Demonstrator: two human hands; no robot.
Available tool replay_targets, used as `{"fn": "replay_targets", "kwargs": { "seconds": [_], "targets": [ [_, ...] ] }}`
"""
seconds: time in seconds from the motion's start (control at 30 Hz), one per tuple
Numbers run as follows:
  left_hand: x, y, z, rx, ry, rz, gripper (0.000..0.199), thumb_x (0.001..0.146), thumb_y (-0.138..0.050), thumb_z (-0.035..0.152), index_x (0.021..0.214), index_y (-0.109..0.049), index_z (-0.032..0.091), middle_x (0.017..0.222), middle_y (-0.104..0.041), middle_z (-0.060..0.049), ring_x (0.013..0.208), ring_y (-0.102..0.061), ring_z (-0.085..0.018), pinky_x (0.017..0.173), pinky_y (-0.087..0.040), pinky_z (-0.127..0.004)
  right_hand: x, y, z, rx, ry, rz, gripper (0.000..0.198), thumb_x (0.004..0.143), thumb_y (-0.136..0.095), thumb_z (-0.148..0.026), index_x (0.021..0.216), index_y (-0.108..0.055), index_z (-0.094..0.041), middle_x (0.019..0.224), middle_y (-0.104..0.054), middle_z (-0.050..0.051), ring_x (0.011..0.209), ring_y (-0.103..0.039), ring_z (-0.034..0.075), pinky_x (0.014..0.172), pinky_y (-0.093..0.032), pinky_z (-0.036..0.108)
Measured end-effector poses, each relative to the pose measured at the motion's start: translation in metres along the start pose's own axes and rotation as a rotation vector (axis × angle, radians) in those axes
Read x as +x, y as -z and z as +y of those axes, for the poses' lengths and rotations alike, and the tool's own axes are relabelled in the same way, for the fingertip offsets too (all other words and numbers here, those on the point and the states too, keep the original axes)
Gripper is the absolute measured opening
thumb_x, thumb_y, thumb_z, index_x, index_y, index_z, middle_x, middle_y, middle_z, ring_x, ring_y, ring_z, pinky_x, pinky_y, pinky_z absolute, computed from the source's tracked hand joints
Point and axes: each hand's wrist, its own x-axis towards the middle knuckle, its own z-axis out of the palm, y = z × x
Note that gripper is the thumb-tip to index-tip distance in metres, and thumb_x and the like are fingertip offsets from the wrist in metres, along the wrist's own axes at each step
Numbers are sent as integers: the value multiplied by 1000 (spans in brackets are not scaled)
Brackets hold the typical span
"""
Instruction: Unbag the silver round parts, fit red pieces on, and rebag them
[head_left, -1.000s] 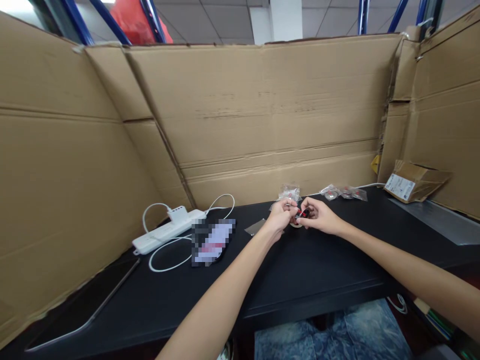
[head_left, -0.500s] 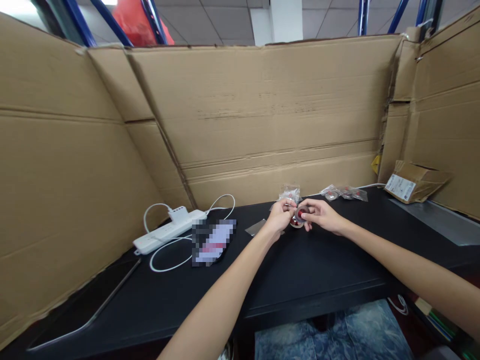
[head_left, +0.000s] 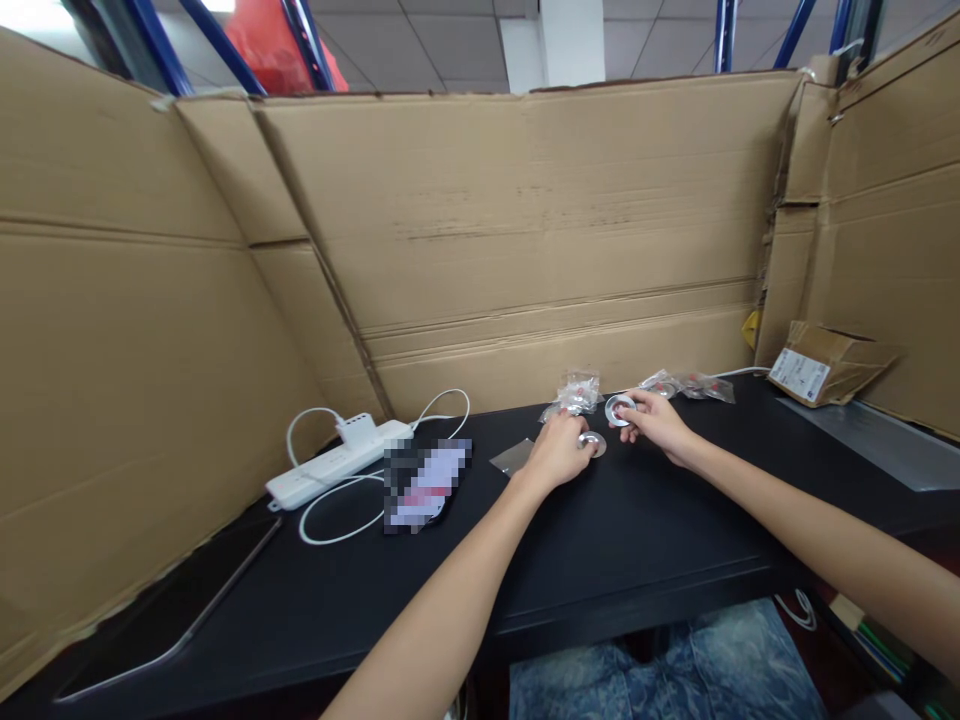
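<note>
Though indistinct, ring (head_left: 610,411) in right hand (head_left: 654,421)

Head view, forward and down over table (head_left: 637,540)

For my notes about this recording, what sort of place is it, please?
Probably a makeshift workstation: cardboard walls stand around a black table, with blue posts behind.

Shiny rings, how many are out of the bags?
2: one ring held in the right hand, the other ring on the table by the left hand. More may be hidden behind the hands.
</note>
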Motion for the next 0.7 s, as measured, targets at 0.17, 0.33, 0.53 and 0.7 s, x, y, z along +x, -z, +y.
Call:
{"fn": "replay_targets", "kwargs": {
  "seconds": [0.17, 0.33, 0.53, 0.7],
  "targets": [
    [1, 1, 1, -231, 50, 25, 10, 71, -68, 19, 78, -60, 19, 71, -60, -3, 69, -56, -20, 67, -39, -28, 0, -1, 2, -36, 1, -12, 14, 77, -64, -25, 86, -57, -16, 68, -67, 2, 46, -61, 10, 40, -45, 18],
    [2, 0, 7, -340, 81, 61, 15, 69, -68, 11, 74, -57, 20, 64, -59, 0, 62, -55, -17, 63, -37, -26, 1, 0, 6, -85, 33, -35, 17, 77, -64, -27, 88, -58, -15, 65, -65, 1, 48, -62, 11, 41, -46, 19],
    [3, 6, 15, -533, 378, -1, 12, 75, -68, 16, 81, -57, 18, 50, -57, 4, 44, -53, -12, 49, -38, -22, -4, 2, 3, -355, 240, -6, 18, 83, -57, -27, 98, -62, -17, 68, -65, 1, 51, -62, 14, 51, -49, 25],
    [5, 9, 22, -870, 496, -46, 12, 76, -70, 16, 77, -58, 13, 55, -62, -1, 40, -51, -9, 39, -35, -19, -15, -4, -8, -698, 523, 30, 25, 91, -48, -22, 108, -66, -21, 86, -71, 5, 69, -66, 18, 68, -51, 31]
  ]
}}
